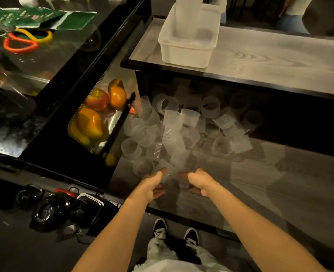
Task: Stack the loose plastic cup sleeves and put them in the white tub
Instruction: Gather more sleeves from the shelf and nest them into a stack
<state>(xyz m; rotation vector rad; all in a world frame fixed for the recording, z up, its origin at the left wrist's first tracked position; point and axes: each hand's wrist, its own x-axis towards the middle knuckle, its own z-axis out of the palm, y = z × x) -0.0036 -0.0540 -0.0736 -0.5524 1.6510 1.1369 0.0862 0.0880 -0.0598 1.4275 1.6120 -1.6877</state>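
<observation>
Several translucent plastic cup sleeves (183, 124) lie in a loose pile on the lower grey shelf (260, 183). A long stack of nested sleeves (170, 142) slants from the pile down to my hands. My left hand (154, 185) grips its near end from the left. My right hand (197, 182) closes on the same end from the right. The white tub (185, 50) stands on the upper shelf at the back, with tall sleeve stacks (189, 14) upright inside it.
Left of the pile a glass case holds orange and red peppers (103, 107). A steel counter at top left carries a green box (34, 18) and coloured scissors (24, 39). Black bowls (48, 211) sit on the floor at left. My shoes (174, 232) stand under the shelf edge.
</observation>
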